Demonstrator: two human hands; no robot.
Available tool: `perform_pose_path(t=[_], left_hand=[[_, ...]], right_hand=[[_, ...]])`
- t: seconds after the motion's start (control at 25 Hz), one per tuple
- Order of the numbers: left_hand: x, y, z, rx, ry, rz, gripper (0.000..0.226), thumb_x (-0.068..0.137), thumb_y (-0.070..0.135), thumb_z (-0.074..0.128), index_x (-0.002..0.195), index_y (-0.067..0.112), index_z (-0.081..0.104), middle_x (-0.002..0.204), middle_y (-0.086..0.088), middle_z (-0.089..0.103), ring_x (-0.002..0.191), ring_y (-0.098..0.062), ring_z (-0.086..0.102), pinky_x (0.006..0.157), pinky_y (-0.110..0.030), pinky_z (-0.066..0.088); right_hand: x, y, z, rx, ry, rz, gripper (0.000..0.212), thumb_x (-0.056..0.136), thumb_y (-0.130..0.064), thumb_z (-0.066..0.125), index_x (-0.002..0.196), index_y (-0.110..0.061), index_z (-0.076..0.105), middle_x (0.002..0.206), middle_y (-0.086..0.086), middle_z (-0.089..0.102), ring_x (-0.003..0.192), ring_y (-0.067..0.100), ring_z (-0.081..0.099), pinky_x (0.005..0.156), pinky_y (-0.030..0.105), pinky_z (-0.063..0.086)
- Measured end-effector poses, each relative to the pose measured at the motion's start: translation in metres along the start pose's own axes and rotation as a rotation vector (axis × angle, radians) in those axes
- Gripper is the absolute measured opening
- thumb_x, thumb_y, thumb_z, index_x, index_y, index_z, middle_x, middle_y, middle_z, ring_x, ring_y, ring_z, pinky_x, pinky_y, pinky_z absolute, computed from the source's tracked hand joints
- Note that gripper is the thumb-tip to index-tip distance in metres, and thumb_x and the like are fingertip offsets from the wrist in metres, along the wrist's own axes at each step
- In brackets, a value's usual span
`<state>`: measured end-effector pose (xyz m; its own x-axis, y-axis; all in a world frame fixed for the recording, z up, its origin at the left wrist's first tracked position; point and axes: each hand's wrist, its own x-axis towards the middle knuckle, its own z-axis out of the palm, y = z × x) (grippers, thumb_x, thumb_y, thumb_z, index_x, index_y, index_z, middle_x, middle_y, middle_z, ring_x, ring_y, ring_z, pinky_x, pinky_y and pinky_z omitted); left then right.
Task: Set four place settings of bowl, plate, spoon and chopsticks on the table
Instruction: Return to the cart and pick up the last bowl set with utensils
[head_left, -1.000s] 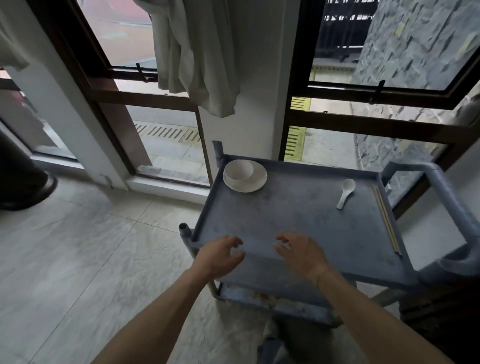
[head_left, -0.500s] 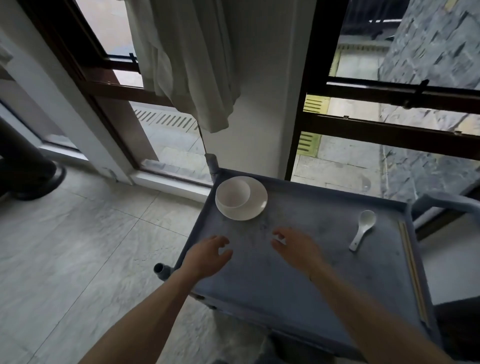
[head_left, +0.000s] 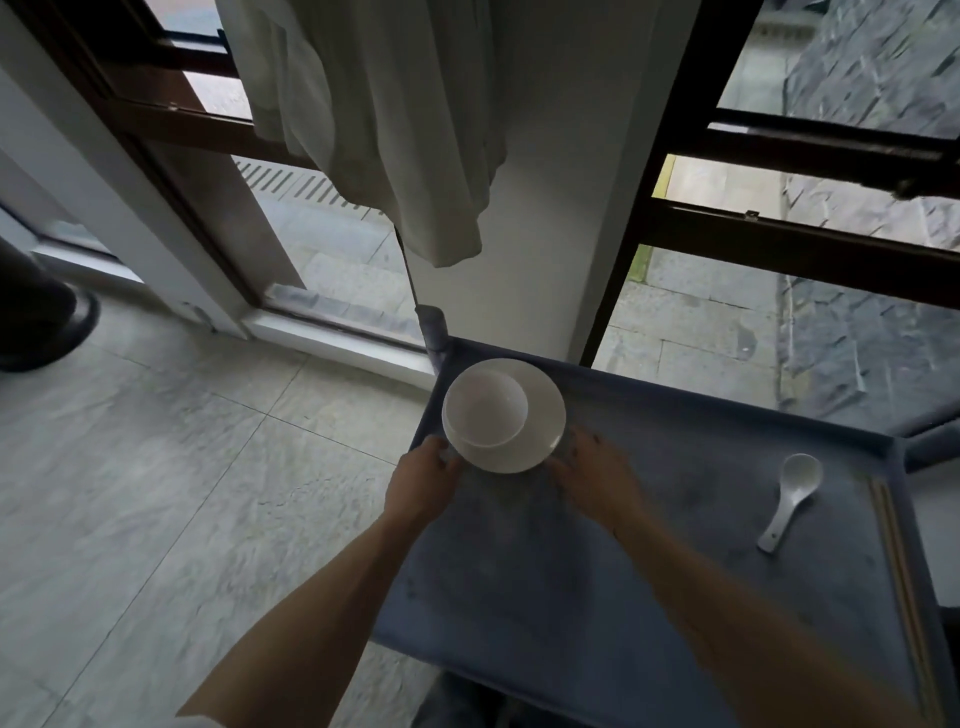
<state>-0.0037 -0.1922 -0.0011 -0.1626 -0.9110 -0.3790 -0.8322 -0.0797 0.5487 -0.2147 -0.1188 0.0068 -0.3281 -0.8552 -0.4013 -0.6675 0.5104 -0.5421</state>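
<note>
Bowl: sitting inside the white plate, toward its left side
Plate: lying at the far left corner of the grey cart top
Left hand: touching the plate's near left rim, fingers curling at the edge (a firm grip cannot be told)
Right hand: reaching the plate's near right rim, fingers spread, blurred
Spoon: lying well to the right
Chopsticks: lying along the cart's right edge, just beside the spoon

Glossy white bowl, matt grey cart top.
</note>
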Motion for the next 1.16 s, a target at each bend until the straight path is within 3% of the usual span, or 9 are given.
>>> perform_pose_path(t=[0.24, 0.4, 0.6, 0.68, 0.8, 0.96, 1.08, 1.16], left_hand=[[0.039, 0.002, 0.009, -0.112, -0.047, -0.066, 0.023, 0.092, 0.027, 0.050, 0.110, 0.012, 0.051, 0.098, -0.012, 0.070, 0.091, -0.033, 0.064, 0.067, -0.034, 0.043], [0.047, 0.006, 0.011, -0.216, -0.061, -0.106, 0.022, 0.090, 0.020, 0.050, 0.110, 0.013, 0.047, 0.102, -0.011, 0.065, 0.091, -0.033, 0.062, 0.075, -0.041, 0.051], [0.050, 0.012, 0.004, -0.313, -0.129, -0.117, 0.031, 0.081, 0.010, 0.059, 0.109, 0.012, 0.044, 0.100, -0.002, 0.059, 0.084, -0.019, 0.055, 0.062, -0.030, 0.043], [0.052, 0.015, 0.001, -0.432, -0.196, -0.115, 0.041, 0.071, 0.012, 0.063, 0.108, 0.011, 0.046, 0.104, -0.006, 0.061, 0.086, -0.021, 0.061, 0.058, -0.039, 0.056], [0.052, 0.028, 0.003, -0.648, -0.345, -0.124, 0.048, 0.074, -0.001, 0.063, 0.115, 0.012, 0.042, 0.112, -0.009, 0.055, 0.098, -0.030, 0.065, 0.063, -0.051, 0.061], [0.040, 0.057, 0.013, -0.673, -0.497, -0.006, 0.055, 0.078, -0.026, 0.043, 0.098, 0.024, 0.053, 0.099, -0.001, 0.059, 0.093, -0.027, 0.063, 0.063, -0.046, 0.062], [0.035, 0.073, 0.032, -0.665, -0.550, -0.038, 0.055, 0.081, -0.023, 0.045, 0.111, 0.022, 0.052, 0.107, -0.004, 0.058, 0.093, -0.022, 0.061, 0.052, -0.035, 0.060], [0.028, 0.086, 0.049, -0.638, -0.583, -0.035, 0.054, 0.082, -0.021, 0.047, 0.121, 0.017, 0.048, 0.109, -0.004, 0.056, 0.095, -0.024, 0.060, 0.053, -0.038, 0.061]], right_hand=[[0.040, -0.009, 0.014, 0.235, -0.018, 0.100, 0.062, 0.090, -0.024, 0.062, 0.146, -0.020, 0.035, 0.138, 0.007, 0.052, 0.122, 0.029, 0.052, 0.101, 0.043, 0.045], [0.055, -0.008, 0.021, 0.348, -0.005, 0.205, 0.063, 0.089, -0.013, 0.063, 0.145, -0.012, 0.033, 0.141, 0.011, 0.048, 0.125, 0.031, 0.048, 0.104, 0.044, 0.042], [0.052, -0.003, 0.019, 0.399, 0.047, 0.275, 0.059, 0.084, -0.009, 0.069, 0.137, -0.014, 0.042, 0.129, 0.008, 0.056, 0.114, 0.028, 0.055, 0.084, 0.031, 0.044], [0.045, 0.002, 0.017, 0.477, 0.074, 0.313, 0.059, 0.081, -0.009, 0.071, 0.133, -0.020, 0.044, 0.122, 0.007, 0.060, 0.107, 0.028, 0.060, 0.079, 0.037, 0.055], [0.025, 0.010, 0.011, 0.554, 0.142, 0.364, 0.055, 0.082, -0.010, 0.071, 0.128, -0.025, 0.045, 0.108, 0.008, 0.064, 0.091, 0.027, 0.066, 0.053, 0.027, 0.054], [-0.006, 0.031, 0.001, 0.595, 0.246, 0.435, 0.052, 0.078, -0.009, 0.070, 0.120, -0.029, 0.047, 0.090, 0.008, 0.066, 0.081, 0.027, 0.067, 0.066, 0.046, 0.061], [-0.027, 0.049, -0.010, 0.623, 0.300, 0.473, 0.051, 0.075, -0.006, 0.068, 0.117, -0.028, 0.049, 0.082, 0.008, 0.066, 0.069, 0.025, 0.066, 0.055, 0.037, 0.059], [-0.043, 0.066, -0.017, 0.629, 0.322, 0.497, 0.053, 0.073, -0.007, 0.067, 0.118, -0.027, 0.049, 0.080, 0.007, 0.065, 0.065, 0.021, 0.064, 0.049, 0.025, 0.053]])
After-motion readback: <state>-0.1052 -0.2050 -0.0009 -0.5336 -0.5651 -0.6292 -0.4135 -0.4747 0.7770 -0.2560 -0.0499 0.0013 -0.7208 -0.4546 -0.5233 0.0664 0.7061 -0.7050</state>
